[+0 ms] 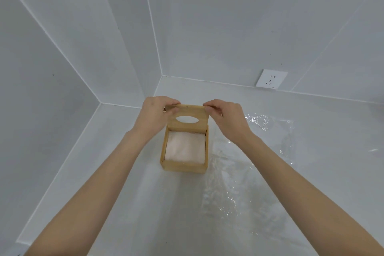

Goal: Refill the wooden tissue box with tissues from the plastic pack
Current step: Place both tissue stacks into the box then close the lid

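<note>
A square wooden tissue box (182,166) stands on the white counter, its top uncovered. A stack of white tissues (185,147) lies inside and fills it. The wooden lid (188,125), with an oval slot, is tilted up at the box's far edge. My left hand (158,113) pinches the lid's upper left corner. My right hand (226,117) pinches its upper right corner. The clear plastic pack (257,151) lies flat and empty on the counter, to the right of the box.
The white counter (124,183) meets white walls at the left and at the back, forming a corner behind the box. A white wall socket (271,78) sits low on the back wall at the right.
</note>
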